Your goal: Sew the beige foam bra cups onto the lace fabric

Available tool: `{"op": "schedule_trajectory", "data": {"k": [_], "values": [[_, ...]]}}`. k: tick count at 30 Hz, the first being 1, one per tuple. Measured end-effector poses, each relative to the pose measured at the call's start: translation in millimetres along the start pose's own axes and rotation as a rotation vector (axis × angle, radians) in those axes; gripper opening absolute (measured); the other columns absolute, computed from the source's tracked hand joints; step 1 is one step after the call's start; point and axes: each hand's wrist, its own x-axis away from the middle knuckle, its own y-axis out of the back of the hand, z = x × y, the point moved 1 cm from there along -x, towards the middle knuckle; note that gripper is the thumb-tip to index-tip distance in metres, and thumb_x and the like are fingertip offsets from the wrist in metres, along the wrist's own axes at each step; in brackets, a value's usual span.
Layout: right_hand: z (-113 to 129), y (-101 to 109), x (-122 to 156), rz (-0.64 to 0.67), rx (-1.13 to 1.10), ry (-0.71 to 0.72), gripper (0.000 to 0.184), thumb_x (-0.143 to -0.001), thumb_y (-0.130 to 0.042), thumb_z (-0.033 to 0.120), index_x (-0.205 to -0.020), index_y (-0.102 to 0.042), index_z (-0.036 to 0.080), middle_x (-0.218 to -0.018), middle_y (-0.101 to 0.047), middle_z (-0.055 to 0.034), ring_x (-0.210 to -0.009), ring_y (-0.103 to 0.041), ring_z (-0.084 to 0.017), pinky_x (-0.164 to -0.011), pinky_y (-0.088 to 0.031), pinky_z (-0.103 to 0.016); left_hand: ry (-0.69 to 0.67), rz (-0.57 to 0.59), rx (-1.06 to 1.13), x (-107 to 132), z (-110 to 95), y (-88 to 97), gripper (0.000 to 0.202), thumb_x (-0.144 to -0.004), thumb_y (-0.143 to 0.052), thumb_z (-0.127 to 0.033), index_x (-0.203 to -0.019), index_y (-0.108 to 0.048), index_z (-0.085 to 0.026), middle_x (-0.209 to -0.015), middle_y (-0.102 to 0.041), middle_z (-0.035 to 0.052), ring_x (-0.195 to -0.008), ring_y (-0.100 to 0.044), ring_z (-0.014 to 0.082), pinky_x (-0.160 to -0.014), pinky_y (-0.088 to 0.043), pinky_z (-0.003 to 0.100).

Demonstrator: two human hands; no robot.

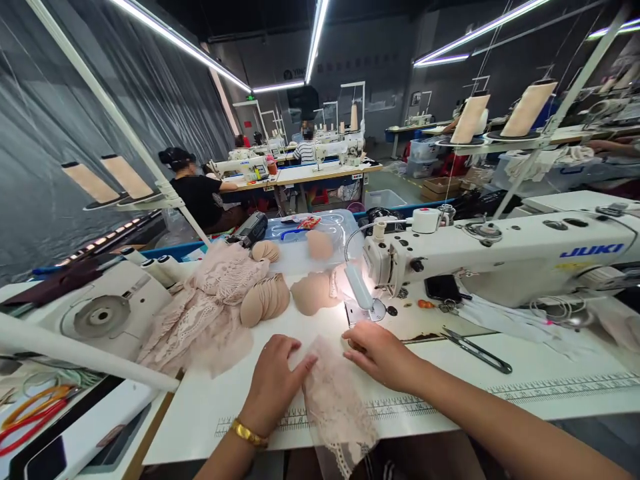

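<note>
A strip of pale pink lace (337,400) lies on the white table and hangs over its front edge. My left hand (280,377) rests to the left of the lace, fingers spread, with the thumb at the lace's edge. On the other side, my right hand (383,353) is beside the needle plate of the sewing machine (500,247), its fingers curled; what they hold, if anything, is hidden. Beige cup pieces (315,293) lie behind the hands, near the lit needle area. Stacked beige oval pads (265,300) are to their left.
A heap of pink lace (215,293) covers the table's left part. Thread snips (477,350) lie at right, behind a printed ruler strip (560,387). A plastic box lid (340,230) stands behind. At far left are scissors (35,417); a co-worker (193,190) sits beyond.
</note>
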Motion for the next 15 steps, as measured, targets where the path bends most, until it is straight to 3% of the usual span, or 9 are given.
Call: {"op": "schedule_trajectory", "data": {"k": [2,4,6,9,12,14,15], "values": [[4.0,-9.7,-7.4,-0.047,-0.015,-0.025,0.012,-0.089,-0.072,0.018,-0.097,-0.064,0.019,-0.093,-0.062,-0.0044,-0.090,-0.055,-0.024,-0.078,-0.043,-0.035,-0.042,0.067,0.045,-7.3,-8.0,-9.6,0.020,-0.083,-0.062,-0.040,-0.075,-0.059,-0.021,-0.089,-0.066,0.0074,-0.090,-0.064,0.0290,-0.084,-0.053,0.047],[4.9,-15.0,-10.6,-0.082,-0.104,-0.029,0.012,-0.087,-0.068,0.011,-0.088,-0.059,0.019,-0.092,-0.060,-0.0030,-0.088,-0.054,-0.022,-0.077,-0.042,-0.033,-0.041,0.111,0.185,-8.5,-16.1,-16.0,0.019,-0.083,-0.058,-0.035,-0.071,-0.049,-0.023,-0.091,-0.066,0.0065,-0.097,-0.063,0.0283,-0.087,-0.050,0.044],[1.7,-15.6,-10.0,-0.089,-0.301,-0.068,0.010,-0.092,-0.061,0.014,-0.085,-0.056,0.020,-0.087,-0.058,-0.0010,-0.082,-0.053,-0.019,-0.073,-0.041,-0.032,0.012,0.143,0.393,-6.4,-20.6,-19.3,0.023,-0.084,-0.057,-0.036,-0.072,-0.043,-0.024,-0.096,-0.067,0.0052,-0.100,-0.063,0.0257,-0.087,-0.050,0.039],[-7.1,-13.5,-7.0,-0.067,-0.720,-0.178,0.014,-0.097,-0.058,0.032,-0.089,-0.054,0.021,-0.079,-0.058,0.0019,-0.075,-0.053,-0.017,-0.070,-0.041,-0.031,0.116,0.151,0.548,-1.2,-20.6,-20.5,0.030,-0.083,-0.058,-0.038,-0.070,-0.034,-0.025,-0.075,-0.056,-0.0017,-0.075,-0.057,0.0188,-0.068,-0.046,0.029],[-13.5,-15.2,-6.4,-0.080,-1.017,-0.258,0.024,-0.094,-0.062,0.043,-0.092,-0.051,0.022,-0.072,-0.055,0.0050,-0.069,-0.054,-0.016,-0.069,-0.041,-0.030,0.123,0.170,0.457,2.0,-17.0,-15.6,0.027,-0.085,-0.061,-0.039,-0.073,-0.042,-0.024,-0.067,-0.045,-0.0056,-0.064,-0.048,0.0158,-0.059,-0.040,0.027],[-14.9,-18.7,-7.2,-0.100,-1.040,-0.290,0.028,-0.093,-0.063,0.048,-0.095,-0.052,0.023,-0.069,-0.053,0.0065,-0.066,-0.052,-0.015,-0.068,-0.041,-0.030,0.065,0.167,0.371,-1.3,-10.6,-7.0,0.022,-0.089,-0.062,-0.043,-0.090,-0.054,-0.023,-0.079,-0.057,-0.0025,-0.070,-0.056,0.0173,-0.065,-0.049,0.030],[-14.9,-20.6,-7.5,-0.106,-1.018,-0.299,0.030,-0.093,-0.063,0.050,-0.097,-0.052,0.023,-0.069,-0.052,0.0068,-0.065,-0.052,-0.016,-0.067,-0.041,-0.030,0.025,0.112,0.296,-5.5,-4.9,-0.8,0.025,-0.091,-0.061,-0.045,-0.101,-0.057,-0.022,-0.090,-0.064,0.0006,-0.078,-0.061,0.0193,-0.072,-0.053,0.033]]}}
